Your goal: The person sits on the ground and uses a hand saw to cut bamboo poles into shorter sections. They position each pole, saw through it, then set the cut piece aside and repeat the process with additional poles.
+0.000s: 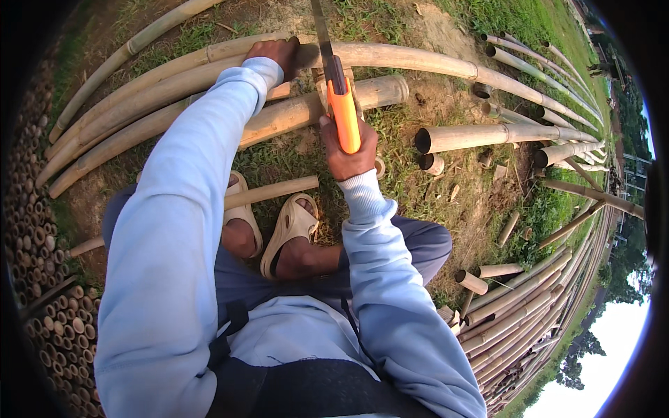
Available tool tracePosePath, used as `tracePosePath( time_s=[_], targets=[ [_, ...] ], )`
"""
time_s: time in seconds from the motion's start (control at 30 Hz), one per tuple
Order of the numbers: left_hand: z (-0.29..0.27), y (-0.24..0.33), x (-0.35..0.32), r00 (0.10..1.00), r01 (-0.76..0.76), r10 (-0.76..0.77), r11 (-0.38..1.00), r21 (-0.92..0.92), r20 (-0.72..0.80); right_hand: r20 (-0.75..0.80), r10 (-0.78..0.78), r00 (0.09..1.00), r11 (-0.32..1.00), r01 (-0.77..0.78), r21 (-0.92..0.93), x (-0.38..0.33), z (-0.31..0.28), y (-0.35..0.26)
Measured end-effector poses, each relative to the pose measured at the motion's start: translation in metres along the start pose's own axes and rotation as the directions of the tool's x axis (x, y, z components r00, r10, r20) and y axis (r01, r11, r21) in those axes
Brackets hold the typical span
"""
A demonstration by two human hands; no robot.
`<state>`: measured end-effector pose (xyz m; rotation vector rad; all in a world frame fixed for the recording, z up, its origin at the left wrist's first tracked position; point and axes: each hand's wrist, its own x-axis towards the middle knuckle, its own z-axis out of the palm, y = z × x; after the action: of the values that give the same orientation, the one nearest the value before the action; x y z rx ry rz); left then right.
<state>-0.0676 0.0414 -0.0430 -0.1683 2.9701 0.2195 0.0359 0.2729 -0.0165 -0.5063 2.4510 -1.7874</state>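
My right hand is closed round the orange handle of a hand saw. The saw's dark blade points away from me and lies across a long, pale bamboo pole. Just left of the blade, my left hand grips that pole from above, its fingers wrapped over it. Nearer to me, below the pole, lies a thicker bamboo length with its cut end toward the right. A small wooden support shows partly under the saw; the handle and my right hand hide some of it.
A short bamboo piece lies by my sandalled feet. More poles run off to the left. Cut bamboo ends are stacked at the far left. At the right are thick poles and a long pile.
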Motion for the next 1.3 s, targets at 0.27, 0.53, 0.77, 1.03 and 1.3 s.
tracePosePath(
  time_s=[0.27,0.53,0.77,1.03,1.3],
  targets=[
    [0.004,-0.012,0.001,0.999,0.039,-0.038,0.998,0.053,-0.023,0.054,0.165,0.985,0.984,-0.16,-0.082,-0.169,-0.057,-0.041],
    [-0.014,-0.001,0.01,0.995,-0.004,0.001,1.0,0.025,0.096,-0.022,0.026,0.999,0.998,-0.025,0.063,-0.003,-0.012,-0.003],
    [0.006,-0.013,-0.006,0.999,0.029,-0.028,0.997,0.065,-0.022,0.009,0.149,0.989,0.988,-0.148,-0.051,-0.188,-0.065,-0.034],
    [-0.017,0.002,0.012,0.997,-0.004,0.003,1.0,0.009,0.083,-0.009,0.005,1.0,0.997,-0.004,0.079,0.013,0.001,0.001],
    [0.01,-0.02,-0.002,0.999,0.006,-0.002,0.997,0.079,-0.049,0.073,0.264,0.962,0.964,-0.261,-0.046,-0.173,-0.068,-0.032]
  ],
)
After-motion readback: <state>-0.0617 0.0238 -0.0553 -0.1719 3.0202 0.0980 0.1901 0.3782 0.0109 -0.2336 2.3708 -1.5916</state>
